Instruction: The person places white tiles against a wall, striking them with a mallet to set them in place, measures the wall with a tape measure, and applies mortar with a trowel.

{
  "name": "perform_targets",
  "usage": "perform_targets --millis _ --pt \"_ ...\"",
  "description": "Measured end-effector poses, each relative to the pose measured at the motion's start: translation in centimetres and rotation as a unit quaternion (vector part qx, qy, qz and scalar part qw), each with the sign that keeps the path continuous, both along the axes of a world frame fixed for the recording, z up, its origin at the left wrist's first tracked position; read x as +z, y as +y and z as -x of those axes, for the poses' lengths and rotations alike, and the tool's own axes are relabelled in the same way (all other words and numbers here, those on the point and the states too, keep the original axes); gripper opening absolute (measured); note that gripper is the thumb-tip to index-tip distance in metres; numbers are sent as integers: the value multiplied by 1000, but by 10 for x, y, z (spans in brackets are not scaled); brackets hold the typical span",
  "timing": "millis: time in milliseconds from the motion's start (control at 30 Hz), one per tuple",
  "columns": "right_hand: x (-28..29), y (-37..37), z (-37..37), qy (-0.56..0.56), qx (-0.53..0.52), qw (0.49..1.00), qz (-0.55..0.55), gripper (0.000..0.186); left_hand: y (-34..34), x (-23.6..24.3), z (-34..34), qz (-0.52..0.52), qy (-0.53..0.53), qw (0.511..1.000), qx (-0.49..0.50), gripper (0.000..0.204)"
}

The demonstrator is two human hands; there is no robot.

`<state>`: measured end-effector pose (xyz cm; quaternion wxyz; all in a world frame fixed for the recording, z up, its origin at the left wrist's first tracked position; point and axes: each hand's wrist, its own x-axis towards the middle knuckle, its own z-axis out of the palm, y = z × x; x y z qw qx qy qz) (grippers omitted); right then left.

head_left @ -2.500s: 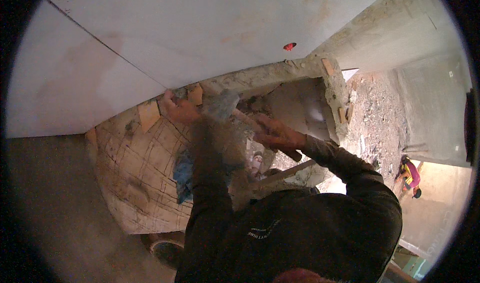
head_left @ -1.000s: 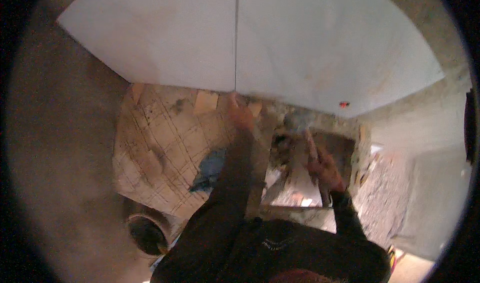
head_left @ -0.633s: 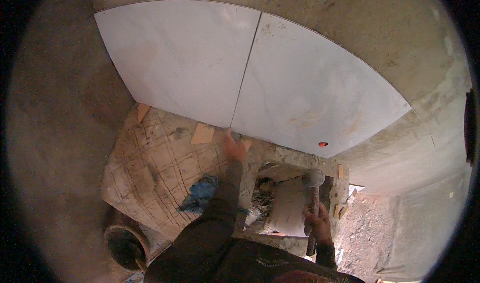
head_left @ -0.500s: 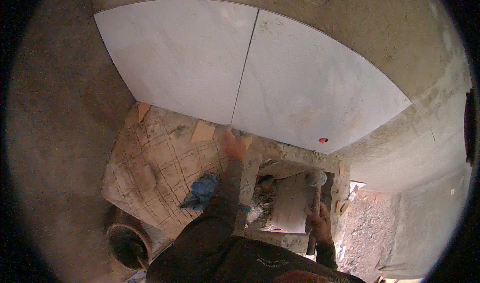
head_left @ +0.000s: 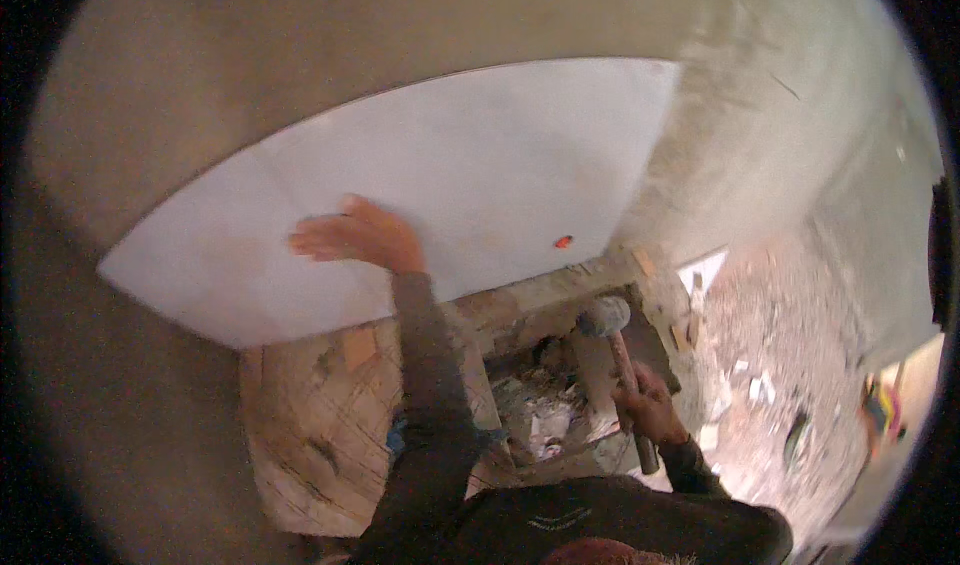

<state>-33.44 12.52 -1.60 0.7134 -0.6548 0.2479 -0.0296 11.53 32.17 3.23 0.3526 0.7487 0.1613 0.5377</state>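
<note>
My left hand (head_left: 362, 237) is raised in front of the large white wall tiles (head_left: 490, 165), its fingers stretched out with nothing in them. Whether the palm touches the tile surface I cannot tell. My right hand (head_left: 650, 405) is wrapped round the handle of a mallet (head_left: 607, 317), whose pale, rounded head points up and away from me over the opening in the ledge. A small round hole with red in it (head_left: 564, 242) shows near the lower right corner of the tiling.
Below the tiles runs a rough mortar ledge (head_left: 310, 435) scored with crossing lines. Tan wedge-like pieces (head_left: 360, 347) stand under the tile edge. A square opening (head_left: 540, 395) holds rubble. Debris covers the floor (head_left: 760, 395) at the right, beside a bare plastered wall (head_left: 750, 145).
My left hand has risen from the tiles' bottom edge at the joint onto the tile face. My right hand still holds the mallet. The whole view has turned and shifted.
</note>
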Motion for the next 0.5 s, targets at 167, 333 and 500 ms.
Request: perform_targets --millis 167,333,500 --pt "6 -17 10 -15 -45 998 -27 38 -14 98 9 -179 -101 979 -14 83" --pt "-16 -30 16 -19 -93 995 -12 43 -85 119 49 -399 -151 901 -78 86" --pt "-21 -33 22 -90 -135 985 -67 39 -170 115 75 -580 -187 761 -221 80"
